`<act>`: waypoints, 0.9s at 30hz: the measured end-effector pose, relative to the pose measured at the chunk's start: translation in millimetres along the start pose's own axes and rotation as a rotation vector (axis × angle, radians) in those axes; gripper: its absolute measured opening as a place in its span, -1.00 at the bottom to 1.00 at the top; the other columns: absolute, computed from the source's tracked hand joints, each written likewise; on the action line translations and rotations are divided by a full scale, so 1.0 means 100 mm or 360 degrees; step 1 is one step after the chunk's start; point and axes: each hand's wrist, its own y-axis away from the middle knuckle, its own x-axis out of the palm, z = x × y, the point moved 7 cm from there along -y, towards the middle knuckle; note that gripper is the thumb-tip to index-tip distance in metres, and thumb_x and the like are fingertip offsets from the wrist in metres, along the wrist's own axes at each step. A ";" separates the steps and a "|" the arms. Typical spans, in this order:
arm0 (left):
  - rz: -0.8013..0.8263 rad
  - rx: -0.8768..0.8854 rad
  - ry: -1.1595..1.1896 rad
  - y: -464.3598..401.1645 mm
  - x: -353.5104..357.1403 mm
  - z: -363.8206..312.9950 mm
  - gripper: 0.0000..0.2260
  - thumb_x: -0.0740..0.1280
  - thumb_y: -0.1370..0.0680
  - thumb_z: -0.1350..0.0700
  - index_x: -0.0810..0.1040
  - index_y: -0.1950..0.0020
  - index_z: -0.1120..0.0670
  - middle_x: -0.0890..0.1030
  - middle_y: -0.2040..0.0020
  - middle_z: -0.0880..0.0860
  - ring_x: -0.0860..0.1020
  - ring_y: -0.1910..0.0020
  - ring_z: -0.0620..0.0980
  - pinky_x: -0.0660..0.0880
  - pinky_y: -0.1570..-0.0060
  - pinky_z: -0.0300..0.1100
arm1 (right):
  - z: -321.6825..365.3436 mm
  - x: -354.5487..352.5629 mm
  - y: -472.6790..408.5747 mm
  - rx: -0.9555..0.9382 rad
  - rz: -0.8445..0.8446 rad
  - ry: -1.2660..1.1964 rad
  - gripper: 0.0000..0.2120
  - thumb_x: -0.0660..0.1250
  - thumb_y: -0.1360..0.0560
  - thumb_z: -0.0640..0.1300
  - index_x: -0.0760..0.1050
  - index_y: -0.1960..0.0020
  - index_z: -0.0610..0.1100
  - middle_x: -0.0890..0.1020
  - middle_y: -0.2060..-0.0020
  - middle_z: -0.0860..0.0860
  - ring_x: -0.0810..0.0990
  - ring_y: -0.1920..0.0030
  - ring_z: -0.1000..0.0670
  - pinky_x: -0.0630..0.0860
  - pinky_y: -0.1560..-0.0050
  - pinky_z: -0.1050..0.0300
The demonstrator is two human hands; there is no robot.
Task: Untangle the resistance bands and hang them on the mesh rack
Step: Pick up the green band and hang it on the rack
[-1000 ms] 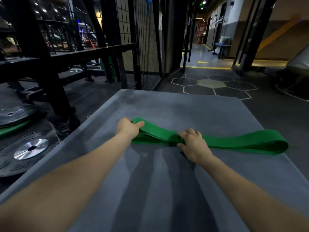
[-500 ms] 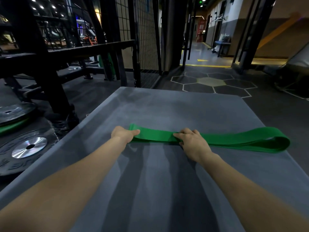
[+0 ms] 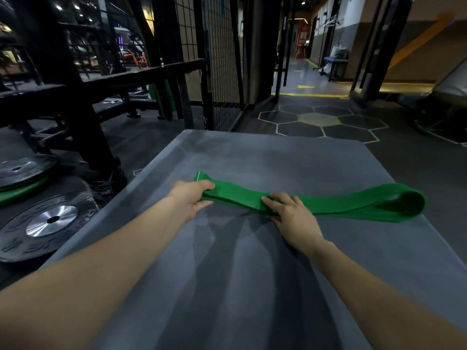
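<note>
The green resistance band (image 3: 237, 198) lies across the grey mat (image 3: 252, 286), and both hands are on it. The left hand (image 3: 188, 198) now pinches the stacked layers near the band's left end, thumb over the top and fingers curled underneath, where a second ago it lay as a fist against that end. Just beyond this grip a short tab of band pokes out and stands slightly raised. The right hand (image 3: 290, 213) holds the band further along, fingers curved over the top of the layers and thumb tucked at the near edge; it looks clamped rather than merely pressing, though the underside is hidden, so that is a fair guess only.

Between the two grips the band has lifted and bunched a little compared with half a second ago, when it lay flat and neat. To the right of the right hand's grip the rest trails away and ends in an open loop (its far end curled up off the mat) at the mat's right edge.

The shift from pressing to pinching suggests the layers are about to be pulled apart or the band picked up. No knot shows, so the untangling seems nearly done; hanging is not yet begun. The mesh rack (image 3: 222, 59) stands well beyond both grips, past the mat's far edge.
</note>
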 end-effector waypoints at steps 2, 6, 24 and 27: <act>-0.0019 -0.0061 0.0023 0.19 -0.14 -0.01 -0.86 0.33 -0.48 0.37 0.43 0.01 0.26 0.51 0.21 0.15 0.52 0.28 0.01 0.55 0.04 -0.05 | 0.16 -0.04 0.08 -0.0032 -0.0018 -0.0046 -0.55 0.22 -0.54 -0.14 0.32 -0.42 0.03 0.40 -0.33 0.02 0.36 -0.24 -0.13 0.30 -0.31 0.03; -0.0091 -0.0111 0.0032 0.61 -0.50 0.01 -0.83 0.27 -0.51 0.36 0.37 0.24 0.20 0.47 0.26 0.10 0.46 0.31 -0.04 0.49 -0.05 -0.05 | 0.56 -0.06 0.25 -0.0101 0.0112 -0.0066 -0.56 0.26 -0.52 -0.14 0.37 -0.39 0.02 0.38 -0.32 -0.03 0.33 -0.27 -0.14 0.30 -0.32 0.03; -0.0127 -0.0026 0.0045 1.49 -1.11 -0.40 -0.71 0.45 -0.41 0.25 0.47 -0.07 0.20 0.58 0.12 0.11 0.54 0.28 -0.08 0.58 0.41 -0.23 | 2.10 -0.50 0.76 -0.0302 -0.0260 -0.0188 -0.86 0.41 -0.38 -0.16 0.50 0.18 -0.21 0.55 0.25 -0.17 0.58 0.25 -0.23 0.45 0.41 0.04; 0.0249 0.0049 0.0061 1.55 -0.71 -0.51 -0.61 0.50 -0.37 0.13 0.50 -0.11 0.22 0.65 0.11 0.04 0.60 0.16 -0.12 0.51 -0.17 -0.09 | 1.72 -0.71 0.67 -0.0021 -0.0274 -0.0513 -0.85 0.28 -0.51 -0.13 0.47 0.12 -0.23 0.53 0.14 -0.20 0.51 0.12 -0.23 0.32 0.19 -0.01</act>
